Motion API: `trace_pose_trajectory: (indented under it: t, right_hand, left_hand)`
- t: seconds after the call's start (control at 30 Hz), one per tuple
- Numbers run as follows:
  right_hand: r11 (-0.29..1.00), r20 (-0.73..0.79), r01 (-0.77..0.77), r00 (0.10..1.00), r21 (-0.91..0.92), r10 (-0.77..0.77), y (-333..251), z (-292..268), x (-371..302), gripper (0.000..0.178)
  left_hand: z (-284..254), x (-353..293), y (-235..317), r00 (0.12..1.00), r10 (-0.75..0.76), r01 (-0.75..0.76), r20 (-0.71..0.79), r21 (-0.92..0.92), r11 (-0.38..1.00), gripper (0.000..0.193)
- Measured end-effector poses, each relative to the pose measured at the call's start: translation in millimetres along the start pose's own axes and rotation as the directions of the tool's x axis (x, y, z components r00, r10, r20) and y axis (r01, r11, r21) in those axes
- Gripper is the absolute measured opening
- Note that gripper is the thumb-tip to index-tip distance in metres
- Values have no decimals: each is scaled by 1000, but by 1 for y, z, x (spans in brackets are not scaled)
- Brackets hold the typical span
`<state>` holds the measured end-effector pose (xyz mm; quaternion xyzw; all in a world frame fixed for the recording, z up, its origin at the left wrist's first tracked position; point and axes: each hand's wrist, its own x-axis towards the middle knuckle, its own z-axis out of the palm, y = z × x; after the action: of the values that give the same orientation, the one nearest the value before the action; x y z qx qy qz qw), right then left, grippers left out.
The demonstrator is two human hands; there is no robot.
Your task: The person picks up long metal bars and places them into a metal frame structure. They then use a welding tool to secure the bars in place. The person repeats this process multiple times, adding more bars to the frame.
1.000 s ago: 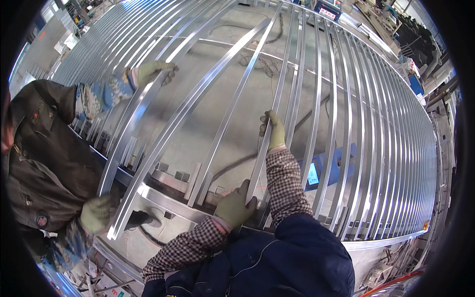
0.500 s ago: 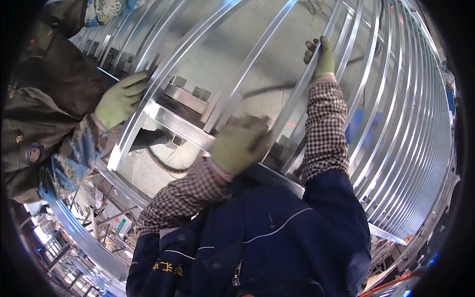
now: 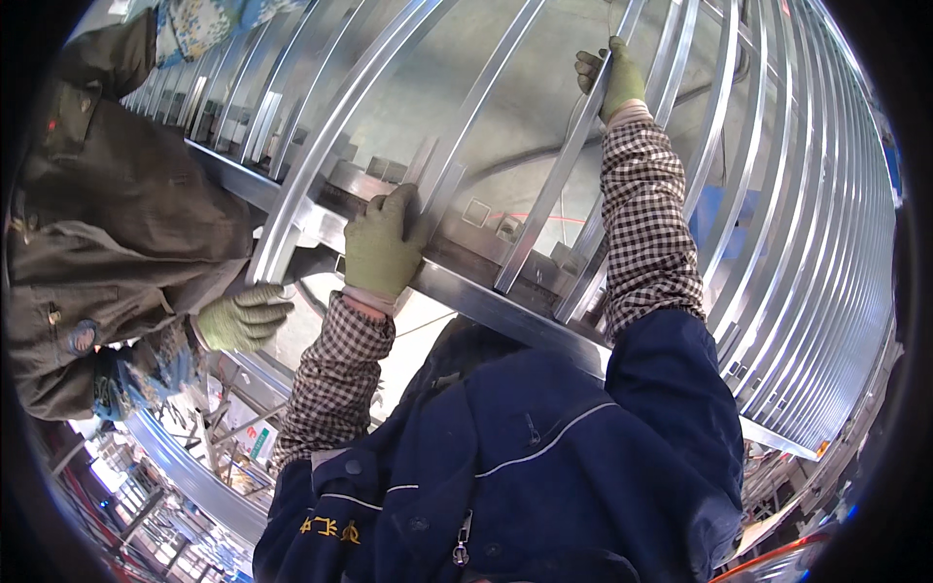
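Observation:
My right hand (image 3: 620,80), in a green glove, is wrapped around a long silvery metal bar (image 3: 552,185) at the upper middle. The near end of that bar rests on a metal cross rail (image 3: 515,309). My left hand (image 3: 382,245), gloved too, lies over the cross rail further left. Its fingers point away from me, with the thumb apart from them, beside the near end of another metal bar (image 3: 491,73). Whether the thumb touches that bar is hard to tell.
At the left stands a co-worker in a dark jacket (image 3: 136,233); their gloved hand (image 3: 245,319) is by the near end of a pair of bars (image 3: 330,126). Many parallel bars (image 3: 797,243) fill the right side. A dark cable (image 3: 525,160) crosses the floor beneath.
My left hand has moved left along the cross rail, away from the bar my right hand holds. The co-worker's hand has come down toward the bar ends. My right hand keeps its grip.

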<state>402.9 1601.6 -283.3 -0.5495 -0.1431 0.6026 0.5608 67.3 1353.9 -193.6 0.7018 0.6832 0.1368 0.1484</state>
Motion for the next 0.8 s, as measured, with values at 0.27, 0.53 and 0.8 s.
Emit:
trace_pose_trajectory:
  t: [0.27, 0.53, 0.8]
  right_hand:
    - [1000, -15, -1, 1000, -28, 1, 1, 2, -4, 53]
    - [997, -20, -10, 1000, -78, 8, -1, 4, -11, 63]
    - [988, 3, 48, 999, -148, -48, 4, 2, -5, 77]
  left_hand:
    - [14, -17, 28, 998, 62, -58, 32, -124, 991, 41]
    - [16, -16, 27, 983, 14, 3, 183, -92, 996, 43]
    - [34, -25, 36, 981, 89, -115, -171, -149, 982, 31]
